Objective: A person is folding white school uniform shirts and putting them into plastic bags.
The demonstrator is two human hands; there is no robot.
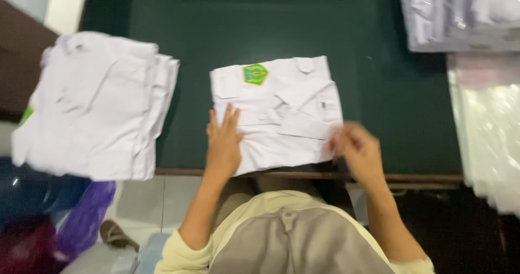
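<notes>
A folded white shirt [281, 111] with a green and yellow badge lies on the dark green table [390, 95], collar toward me. My left hand [223, 141] rests flat on the shirt's left edge, fingers spread. My right hand [357, 149] is at the shirt's lower right corner, fingers curled on the cloth; it is blurred.
A stack of folded white shirts [97, 106] sits at the table's left end, overhanging the edge. Clear plastic bags [490, 138] lie at the right, with bagged white shirts [460, 14] at the far right corner. Purple and dark items [81, 220] lie on the floor at the left.
</notes>
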